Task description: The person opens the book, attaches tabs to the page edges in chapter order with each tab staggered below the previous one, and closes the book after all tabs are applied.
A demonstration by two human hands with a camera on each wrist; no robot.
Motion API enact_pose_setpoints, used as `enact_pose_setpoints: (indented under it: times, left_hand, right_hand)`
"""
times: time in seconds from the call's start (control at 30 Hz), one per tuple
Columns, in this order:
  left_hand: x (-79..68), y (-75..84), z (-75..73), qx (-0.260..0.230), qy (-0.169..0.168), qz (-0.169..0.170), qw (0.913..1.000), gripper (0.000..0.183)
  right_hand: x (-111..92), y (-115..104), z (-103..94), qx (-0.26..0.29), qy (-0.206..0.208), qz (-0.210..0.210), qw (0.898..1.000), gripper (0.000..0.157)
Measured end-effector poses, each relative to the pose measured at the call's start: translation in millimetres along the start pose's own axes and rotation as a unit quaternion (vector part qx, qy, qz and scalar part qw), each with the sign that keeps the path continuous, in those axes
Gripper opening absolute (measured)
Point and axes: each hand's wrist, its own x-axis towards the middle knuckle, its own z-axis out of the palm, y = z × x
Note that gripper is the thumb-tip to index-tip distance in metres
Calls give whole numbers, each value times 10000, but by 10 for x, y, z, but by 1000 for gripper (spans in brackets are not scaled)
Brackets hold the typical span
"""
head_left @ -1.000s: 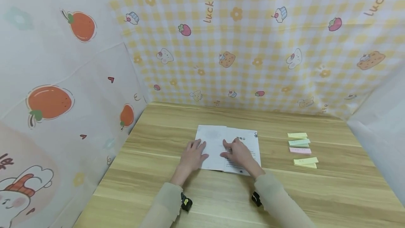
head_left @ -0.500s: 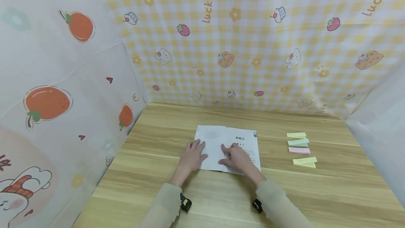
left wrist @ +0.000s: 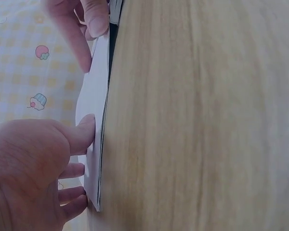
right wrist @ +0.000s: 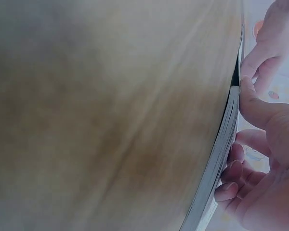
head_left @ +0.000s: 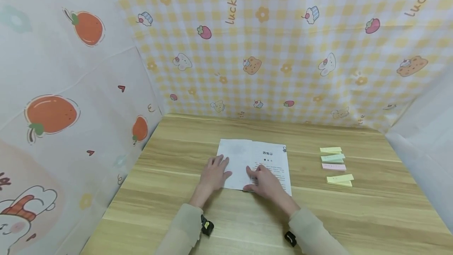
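Note:
An open book [head_left: 236,150] lies flat on the wooden table, its left page mostly blank and its right page printed. My left hand [head_left: 213,174] rests on the left page with fingers spread, its thumb pointing toward the fold. Over the lower part of the fold, my right hand [head_left: 267,184] presses the paper with its thumb, the other fingers loosely bent on the right page. The right wrist view shows the thick page block [right wrist: 214,159] under this right hand [right wrist: 274,154]. From the left wrist, the left-hand side of the book [left wrist: 92,96] looks thin.
To the right of the book lie sticky-note pads: yellow [head_left: 330,150], green [head_left: 332,158], pink [head_left: 334,167] and another yellow pad [head_left: 339,180] nearer the front. A checked cloth [head_left: 279,50] hangs behind the wooden table [head_left: 240,223]. A printed cloth [head_left: 106,62] covers the left side.
My right hand has slid down along the fold toward the book's near edge, uncovering the heading and more text on the right page. The left hand stays on its page.

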Motion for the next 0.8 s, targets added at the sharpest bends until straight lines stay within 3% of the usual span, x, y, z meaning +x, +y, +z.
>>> enact_pose_setpoints:
  times: [0.2,0.8]
  left_hand:
    - [3,5,-19,2,-27,-28,10000,53]
    - [-38,24,-29,-107,46,19,9999,52]
  right_hand:
    - [-32,-14,14,-16,150,-19,9999,68]
    - [-106,-21,-8,100,13,-212,9997,62]
